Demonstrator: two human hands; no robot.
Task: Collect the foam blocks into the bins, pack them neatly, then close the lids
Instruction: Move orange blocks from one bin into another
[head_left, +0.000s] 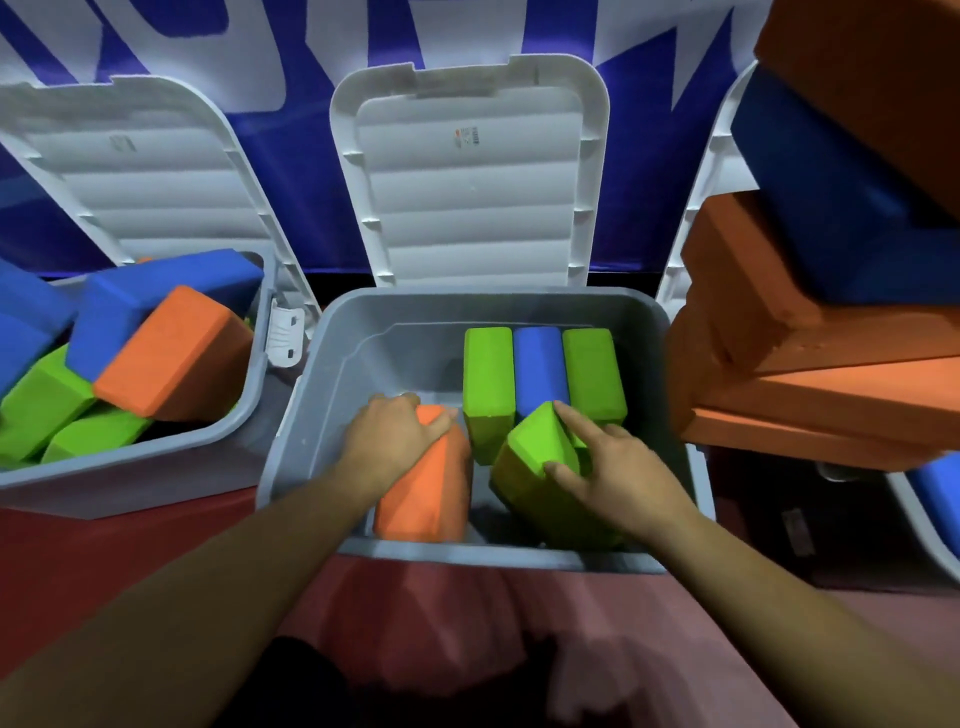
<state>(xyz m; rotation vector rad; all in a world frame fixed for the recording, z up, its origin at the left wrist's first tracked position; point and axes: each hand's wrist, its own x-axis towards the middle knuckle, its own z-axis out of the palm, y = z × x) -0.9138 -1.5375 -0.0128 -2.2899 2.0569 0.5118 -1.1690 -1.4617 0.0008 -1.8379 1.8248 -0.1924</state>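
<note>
Curling over the top of the orange block (423, 493), the left hand (397, 436) is holding it in the bin (332, 364) while the right hand (621, 470) beside it is clasping a tilted green block (537, 449) with spread fingers, both likely light, squashy foam best gripped across the ends.

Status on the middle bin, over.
Left grip on orange block, right grip on tilted green block. Both inside middle bin. Three blocks standing behind; lid open.
</note>
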